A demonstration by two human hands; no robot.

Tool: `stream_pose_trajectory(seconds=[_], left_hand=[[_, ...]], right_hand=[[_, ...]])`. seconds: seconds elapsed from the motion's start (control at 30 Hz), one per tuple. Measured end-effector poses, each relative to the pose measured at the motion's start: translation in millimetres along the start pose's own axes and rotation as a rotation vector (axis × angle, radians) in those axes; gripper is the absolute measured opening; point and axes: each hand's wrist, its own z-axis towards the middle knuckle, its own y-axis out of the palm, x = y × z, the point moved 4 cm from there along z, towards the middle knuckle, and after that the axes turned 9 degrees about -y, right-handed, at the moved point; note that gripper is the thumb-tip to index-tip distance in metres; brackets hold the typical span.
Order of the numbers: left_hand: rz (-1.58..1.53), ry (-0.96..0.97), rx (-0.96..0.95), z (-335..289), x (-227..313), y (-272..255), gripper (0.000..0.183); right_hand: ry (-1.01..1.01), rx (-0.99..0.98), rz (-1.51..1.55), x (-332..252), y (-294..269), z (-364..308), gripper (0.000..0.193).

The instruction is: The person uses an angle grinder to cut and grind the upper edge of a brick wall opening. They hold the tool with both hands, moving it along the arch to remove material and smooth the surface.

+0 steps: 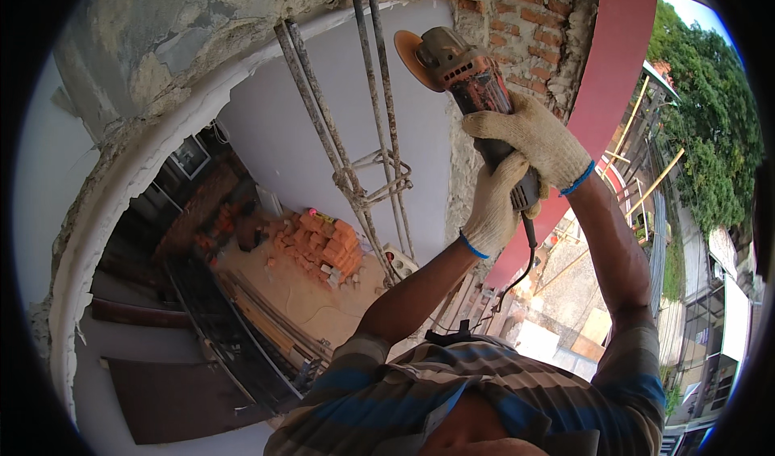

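Both my hands, in knitted cream work gloves with blue cuffs, are wrapped round a worn red and black angle grinder (482,85). My right hand (537,137) grips the upper part of its body, behind the metal head. Lower down, my left hand (494,202) closes on the rear of the body, where a black power cord hangs out. The orange-brown disc (414,60) points up and left, next to upright steel rebars (378,85) joined by a bent stirrup (395,177). No contact between disc and bars is visible.
Broken plaster and exposed brickwork (529,32) lie overhead beside a red wall strip (617,44). Far below on the left, a brick pile (323,246) rests on the floor near long timber pieces (262,311). Trees (702,93) and poles stand outside to the right.
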Motion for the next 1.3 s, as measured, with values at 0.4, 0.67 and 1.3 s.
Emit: stream_pose_trajectory(seconds=[0.4,0.67,1.3], left_hand=[[0.044,-0.263,0.236,-62,-66,-69,0.031],[0.169,-0.397,0.322,-91,-92,-98,0.034],[0.119,-0.437,0.421,-123,-121,-112,0.029]], right_hand=[[0.306,0.102,0.717,95,83,-60,0.047],[0.387,0.113,0.815,124,117,-86,0.047],[0.538,0.05,0.839,175,150,-123,0.047]])
